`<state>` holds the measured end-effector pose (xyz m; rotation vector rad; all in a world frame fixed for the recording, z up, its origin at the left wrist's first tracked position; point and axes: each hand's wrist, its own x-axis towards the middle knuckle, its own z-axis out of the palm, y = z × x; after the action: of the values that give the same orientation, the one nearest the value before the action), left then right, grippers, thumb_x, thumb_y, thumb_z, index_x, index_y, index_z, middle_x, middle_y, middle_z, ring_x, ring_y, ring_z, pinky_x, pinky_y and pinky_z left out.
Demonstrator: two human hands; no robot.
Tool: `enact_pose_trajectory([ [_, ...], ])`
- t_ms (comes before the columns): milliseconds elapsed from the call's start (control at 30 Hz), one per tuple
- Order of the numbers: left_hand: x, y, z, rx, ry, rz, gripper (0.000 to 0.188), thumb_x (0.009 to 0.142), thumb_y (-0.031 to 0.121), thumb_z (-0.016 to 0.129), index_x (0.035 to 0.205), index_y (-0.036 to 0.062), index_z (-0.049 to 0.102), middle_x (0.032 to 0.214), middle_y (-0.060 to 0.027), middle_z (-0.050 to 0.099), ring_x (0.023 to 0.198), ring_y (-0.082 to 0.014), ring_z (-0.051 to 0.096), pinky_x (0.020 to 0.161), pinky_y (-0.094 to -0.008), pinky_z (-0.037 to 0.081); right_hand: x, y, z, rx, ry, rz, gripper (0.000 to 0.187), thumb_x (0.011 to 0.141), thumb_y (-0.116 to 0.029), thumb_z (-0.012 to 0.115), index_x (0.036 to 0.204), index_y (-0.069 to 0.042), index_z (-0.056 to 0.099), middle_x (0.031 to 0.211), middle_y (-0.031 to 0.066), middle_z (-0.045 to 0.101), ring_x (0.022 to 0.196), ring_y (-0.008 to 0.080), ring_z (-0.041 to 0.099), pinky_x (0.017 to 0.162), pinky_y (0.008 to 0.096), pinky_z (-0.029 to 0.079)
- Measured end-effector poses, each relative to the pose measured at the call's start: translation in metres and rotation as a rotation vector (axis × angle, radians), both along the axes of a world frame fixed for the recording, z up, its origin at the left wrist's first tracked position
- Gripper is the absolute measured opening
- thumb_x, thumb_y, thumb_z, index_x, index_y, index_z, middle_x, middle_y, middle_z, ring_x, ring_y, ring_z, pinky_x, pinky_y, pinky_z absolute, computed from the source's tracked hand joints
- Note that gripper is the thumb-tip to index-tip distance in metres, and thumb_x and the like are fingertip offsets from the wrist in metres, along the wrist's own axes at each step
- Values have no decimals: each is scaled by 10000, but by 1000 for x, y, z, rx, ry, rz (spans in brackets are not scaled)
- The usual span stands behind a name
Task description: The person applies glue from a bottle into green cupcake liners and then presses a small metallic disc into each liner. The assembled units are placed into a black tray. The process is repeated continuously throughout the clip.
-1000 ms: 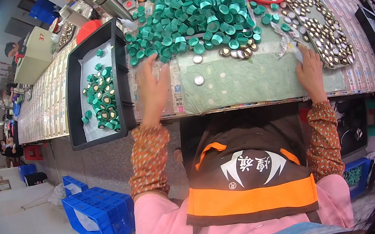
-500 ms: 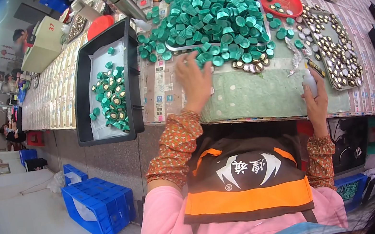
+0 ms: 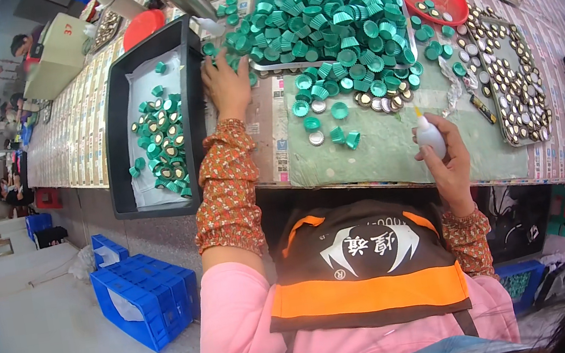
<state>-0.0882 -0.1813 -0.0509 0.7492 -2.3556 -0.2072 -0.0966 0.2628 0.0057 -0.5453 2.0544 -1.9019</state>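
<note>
My left hand reaches in beside the black tray, fingers apart over loose green fluted cups at the left end of the big pile. Whether a fingertip touches a cup is hard to make out. In my right hand is a small white squeeze bottle, its yellow nozzle pointing up, held above the green mat. A few cups lie scattered on the mat, next to a silvery round disc. More round discs sit at the pile's front edge.
To the left, the black tray holds green cups with gold-and-dark pieces. A metal tray full of round discs lies at right, near a red plate. Steel flasks stand at the back; blue crates are on the floor.
My left hand has moved left from the pile's front to the cups beside the black tray. Several cups now lie on the mat. The right hand has brought the bottle leftward over the mat.
</note>
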Motion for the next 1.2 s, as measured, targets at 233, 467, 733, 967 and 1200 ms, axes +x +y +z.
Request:
enact_pose_trajectory([
  [233,11,55,-9,141,64,-106,375,910,186,681,1255,74,585,1264,-190,501,1240,-388,409,1068,-509,301,6,-9,-4,52,-151,82,367,974,-72,608,1328,-22,524,1145,74,631,953,126,661,753,258,531],
  [467,23,112,7,300,78,-255,373,938,151,652,1289,49,579,1284,-181,505,1239,-338,390,1086,-471,269,-15,-17,-15,-97,-204,-47,392,984,-89,615,1336,-15,459,1122,80,629,965,135,660,734,272,540],
  [733,43,150,38,244,61,-412,346,992,204,600,1296,40,572,1390,-164,486,1353,-323,365,1128,-479,235,-36,9,-32,129,150,-238,318,908,-115,721,1182,-35,582,1081,53,596,959,147,575,816,293,480],
  [967,76,211,52,112,-322,-662,418,941,321,678,1345,258,592,1535,-128,356,1484,-360,209,1179,-602,81,-45,20,-41,209,138,-310,298,874,-113,747,1132,-37,620,1022,37,550,927,138,531,818,284,455],
  [1200,37,194,36,-48,-295,-534,431,902,310,709,1322,277,619,1496,-98,407,1433,-363,279,1151,-590,125,-42,9,-28,123,96,-239,294,924,-136,716,1154,-15,578,1032,40,602,891,118,563,794,287,472],
])
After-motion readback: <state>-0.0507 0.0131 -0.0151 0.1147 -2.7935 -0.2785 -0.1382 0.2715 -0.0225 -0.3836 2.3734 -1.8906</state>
